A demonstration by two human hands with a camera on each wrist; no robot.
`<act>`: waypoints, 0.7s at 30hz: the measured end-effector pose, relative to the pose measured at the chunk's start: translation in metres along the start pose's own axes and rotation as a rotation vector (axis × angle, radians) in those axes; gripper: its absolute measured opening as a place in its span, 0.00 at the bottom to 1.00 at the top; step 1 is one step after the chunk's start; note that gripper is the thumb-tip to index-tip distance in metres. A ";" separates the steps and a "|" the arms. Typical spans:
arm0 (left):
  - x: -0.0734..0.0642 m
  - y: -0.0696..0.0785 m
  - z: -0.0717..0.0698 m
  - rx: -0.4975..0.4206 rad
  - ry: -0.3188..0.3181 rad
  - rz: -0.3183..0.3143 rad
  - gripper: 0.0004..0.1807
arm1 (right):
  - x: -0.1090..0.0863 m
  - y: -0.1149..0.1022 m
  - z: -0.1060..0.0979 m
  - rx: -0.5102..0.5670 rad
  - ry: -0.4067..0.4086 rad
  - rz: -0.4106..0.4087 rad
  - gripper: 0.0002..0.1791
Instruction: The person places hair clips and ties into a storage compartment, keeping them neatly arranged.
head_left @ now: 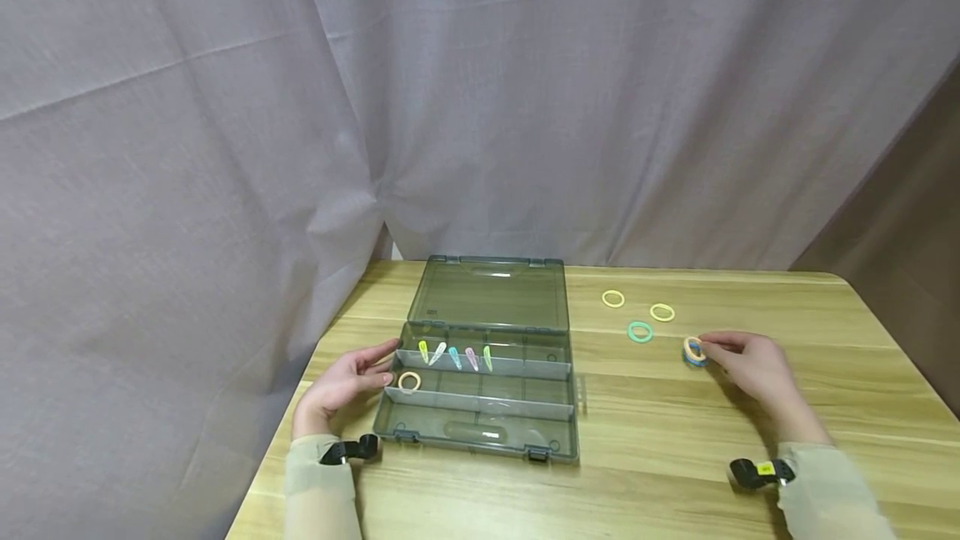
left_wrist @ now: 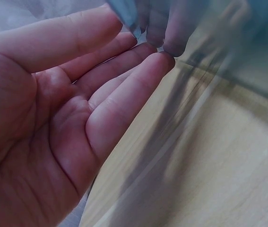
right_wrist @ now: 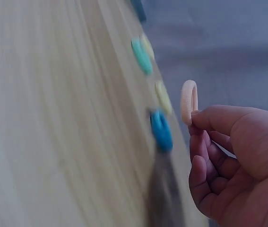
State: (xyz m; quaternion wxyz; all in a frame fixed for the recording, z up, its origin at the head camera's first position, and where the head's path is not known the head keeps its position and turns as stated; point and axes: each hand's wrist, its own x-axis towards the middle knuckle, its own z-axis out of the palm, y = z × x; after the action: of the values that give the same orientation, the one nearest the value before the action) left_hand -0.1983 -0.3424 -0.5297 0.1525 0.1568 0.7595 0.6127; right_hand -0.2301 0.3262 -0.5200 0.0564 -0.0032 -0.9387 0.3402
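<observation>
A peach hair tie point(right_wrist: 186, 101) is pinched upright between the thumb and fingers of my right hand point(head_left: 753, 365), on the right of the table. In the head view it overlaps a blue hair tie point(head_left: 694, 361); the right wrist view shows the blue one point(right_wrist: 161, 130) lying on the table, apart from it. My left hand point(head_left: 348, 386) rests with extended fingertips against the left wall of a dark, see-through divided box point(head_left: 480, 448), thumb tip at the rim. Another peach hair tie point(head_left: 409, 382) lies at the left of the box's middle row.
Several coloured snap hair clips point(head_left: 454, 358) lie in a row at the box's back divider. Its lid point(head_left: 491, 294) is folded back, away from me. Two yellow hair ties point(head_left: 612, 291) and a green one point(head_left: 640, 340) lie right of the box. A grey curtain point(head_left: 495, 123) hangs behind the table.
</observation>
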 end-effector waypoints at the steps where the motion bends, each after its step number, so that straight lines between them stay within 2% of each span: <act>1: 0.000 0.000 0.000 0.002 0.001 -0.003 0.38 | 0.000 -0.006 0.002 0.007 -0.005 -0.010 0.24; 4: 0.000 0.001 0.000 0.006 0.004 -0.007 0.38 | -0.001 -0.027 0.009 0.027 -0.006 -0.059 0.22; 9: 0.000 0.000 0.000 0.029 0.005 -0.002 0.39 | -0.002 -0.068 0.030 0.056 -0.013 -0.187 0.13; 13: 0.000 0.000 0.000 0.038 0.007 -0.002 0.39 | -0.004 -0.103 0.052 0.100 -0.067 -0.278 0.08; 21: 0.001 0.000 0.001 0.035 0.002 0.004 0.38 | -0.008 -0.178 0.102 0.126 -0.184 -0.445 0.05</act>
State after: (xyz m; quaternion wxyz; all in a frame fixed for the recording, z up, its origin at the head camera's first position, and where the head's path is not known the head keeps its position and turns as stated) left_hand -0.1987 -0.3414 -0.5298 0.1478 0.1601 0.7698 0.6000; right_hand -0.2279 0.1240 -0.4843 0.0444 0.2380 -0.8944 0.3760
